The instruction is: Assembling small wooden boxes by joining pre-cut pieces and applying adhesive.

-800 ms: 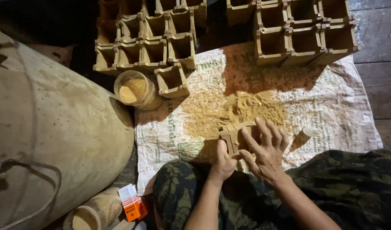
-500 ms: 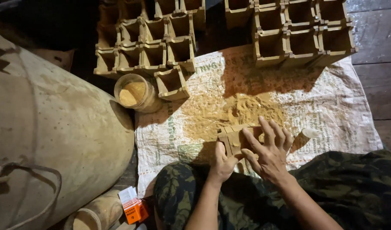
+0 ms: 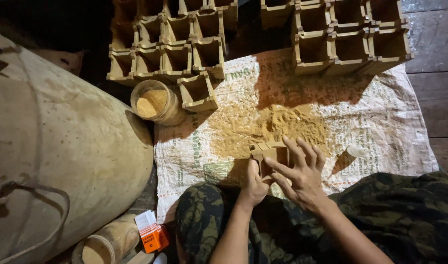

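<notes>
Dark wooden floorboards (image 3: 436, 73) carried a printed white woven sack (image 3: 380, 127), laid flat as a work mat, apparently to catch the loose yellow-brown powder heap (image 3: 270, 129) at its centre. Person sat at the near edge, knees in camouflage trousers (image 3: 409, 205) touching the sack.

Left hand (image 3: 255, 183) was clenched around the near side of a small square tan open-topped box (image 3: 270, 154), thumb up against its wall, steadying it upright at the edge of the powder. Right hand (image 3: 302, 176) lay over the box's right side, fingers (image 3: 295, 149) spread and curled across its rim; whether it pressed powder in or only held the wall, could not tell. Box contents hidden by the fingers.

Two blocks of matching empty square boxes stood at the sack's far edge: left block (image 3: 170, 44), right block (image 3: 348, 39), openings up, packed side by side. One single box (image 3: 198, 93) sat apart, tilted, just beside a round clear jar of powder (image 3: 153, 102). Large pale rounded drum (image 3: 53, 161) filled the left. Small orange-and-white packet (image 3: 150, 232) lay near the left knee. Small white cone (image 3: 355, 151) rested on the sack, right of the hands.
</notes>
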